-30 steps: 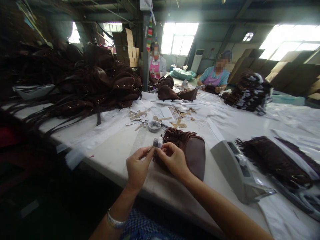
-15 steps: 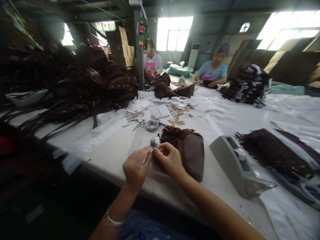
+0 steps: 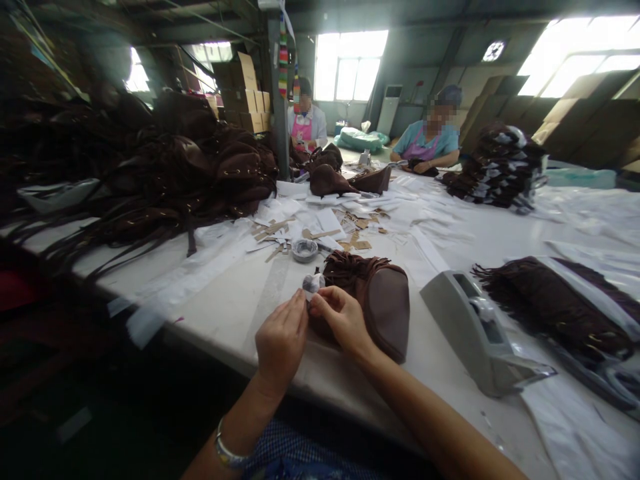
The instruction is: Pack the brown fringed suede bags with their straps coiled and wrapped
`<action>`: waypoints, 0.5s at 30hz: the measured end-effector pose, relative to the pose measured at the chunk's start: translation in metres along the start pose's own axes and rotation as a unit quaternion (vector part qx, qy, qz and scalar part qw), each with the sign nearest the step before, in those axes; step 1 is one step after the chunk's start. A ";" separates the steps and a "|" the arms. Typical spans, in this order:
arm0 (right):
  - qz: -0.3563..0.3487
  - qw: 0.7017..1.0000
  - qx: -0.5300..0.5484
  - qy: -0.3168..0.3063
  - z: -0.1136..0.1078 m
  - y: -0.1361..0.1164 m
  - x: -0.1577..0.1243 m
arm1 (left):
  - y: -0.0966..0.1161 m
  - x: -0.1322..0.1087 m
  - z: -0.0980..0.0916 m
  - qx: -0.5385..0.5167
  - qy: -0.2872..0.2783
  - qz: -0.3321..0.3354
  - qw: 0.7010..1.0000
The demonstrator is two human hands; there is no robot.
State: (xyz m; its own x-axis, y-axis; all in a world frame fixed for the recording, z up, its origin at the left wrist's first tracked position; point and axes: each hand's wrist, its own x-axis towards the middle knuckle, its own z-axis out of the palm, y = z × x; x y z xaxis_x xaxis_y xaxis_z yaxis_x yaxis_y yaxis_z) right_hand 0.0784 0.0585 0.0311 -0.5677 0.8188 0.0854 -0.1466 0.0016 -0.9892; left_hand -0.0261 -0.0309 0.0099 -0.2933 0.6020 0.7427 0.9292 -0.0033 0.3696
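Observation:
A brown fringed leather bag lies on the table in front of me. At its left side is a small piece of thin white-and-grey wrapping, and whatever sits inside it is hidden. My right hand pinches the wrapping's lower edge between thumb and forefinger, its wrist beside the bag. From the left, my left hand closes on the same wrapping with fingers together. Both hands' fingertips nearly meet there.
A grey tape dispenser stands right of the bag. A small round dish and paper scraps lie beyond. Brown bags are heaped at left; another fringed bag lies at right. Two co-workers sit across the table.
My left hand has moved slightly right and turned, its fingers now together against the wrapping. The wrapping has tilted a little. My right hand keeps its pinch.

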 end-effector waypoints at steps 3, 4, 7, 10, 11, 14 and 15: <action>-0.003 1.000 -0.005 0.006 0.000 -0.001 -0.001 | 0.001 0.000 0.000 -0.049 0.005 -0.034 0.998; -0.005 1.000 -0.008 0.009 -0.001 -0.001 -0.001 | 0.001 0.001 -0.001 -0.074 0.007 -0.054 0.996; 0.000 1.000 -0.003 0.005 -0.004 -0.005 -0.001 | 0.001 0.007 -0.004 -0.187 -0.002 -0.170 0.967; 0.015 0.999 0.028 -0.016 -0.008 -0.010 -0.003 | -0.004 0.013 -0.007 -0.337 -0.057 -0.294 0.893; 0.022 0.999 0.039 -0.022 -0.009 -0.011 -0.003 | -0.005 0.015 -0.008 -0.377 -0.079 -0.314 0.868; 0.045 0.996 0.067 -0.034 -0.012 -0.013 -0.003 | -0.010 0.020 -0.008 -0.444 -0.123 -0.331 0.824; 0.051 0.995 0.075 -0.036 -0.012 -0.013 -0.003 | -0.011 0.021 -0.008 -0.454 -0.129 -0.329 0.818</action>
State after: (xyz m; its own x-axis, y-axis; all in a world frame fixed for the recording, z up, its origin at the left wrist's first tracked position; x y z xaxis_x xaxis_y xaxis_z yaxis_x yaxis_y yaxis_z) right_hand 0.0916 0.0631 0.0419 -0.6417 0.7669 -0.0004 -0.2011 -0.1688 -0.9649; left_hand -0.0442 -0.0243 0.0257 -0.4968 0.8600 0.1165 0.0038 -0.1321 0.9912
